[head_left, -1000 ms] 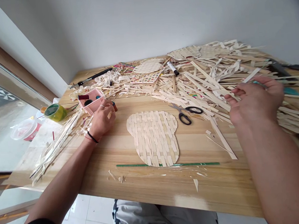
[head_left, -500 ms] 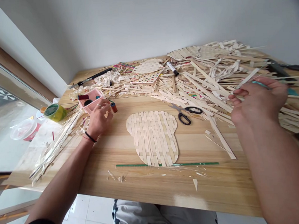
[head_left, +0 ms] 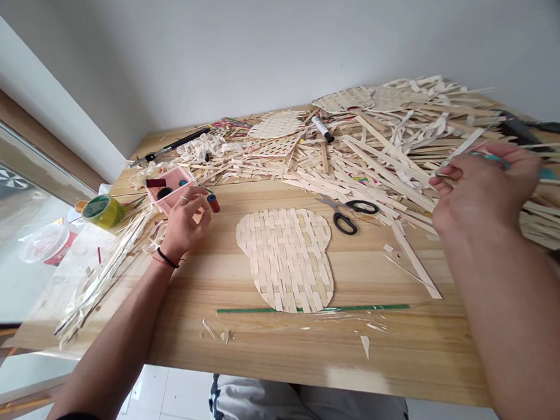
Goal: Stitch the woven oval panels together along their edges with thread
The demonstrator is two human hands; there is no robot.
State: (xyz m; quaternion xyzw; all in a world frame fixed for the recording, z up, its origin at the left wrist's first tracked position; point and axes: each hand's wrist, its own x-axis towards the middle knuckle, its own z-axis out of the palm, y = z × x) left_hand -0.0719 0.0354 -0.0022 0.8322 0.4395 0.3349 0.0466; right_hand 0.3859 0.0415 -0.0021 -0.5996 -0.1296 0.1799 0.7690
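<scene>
My left hand (head_left: 187, 221) is at the left, fingers curled with the tips at a small spool of dark reddish thread (head_left: 213, 203). Just behind that hand is a pink box (head_left: 179, 177) with more spools in it. Over the strips at the right, my right hand (head_left: 486, 179) is closed, its fingers pinched together. A teal thing (head_left: 492, 156) shows between its thumb and fingers, mostly hidden. Between my hands a woven mat (head_left: 290, 260) of pale strips, cut in a rounded shape, lies flat across a thin green strip (head_left: 373, 307).
Black-handled scissors (head_left: 350, 211) lie right of the mat. Loose pale strips (head_left: 315, 159) heap along the back, with more woven pieces (head_left: 278, 124) and a marker (head_left: 323, 129) on them. Yellow-green tape (head_left: 102, 211) and a plastic tub (head_left: 47, 242) are at the left.
The spool has shifted very slightly and stands straighter beside my left fingertips. My right hand has turned a little, in almost the same place. The mat and scissors have not moved.
</scene>
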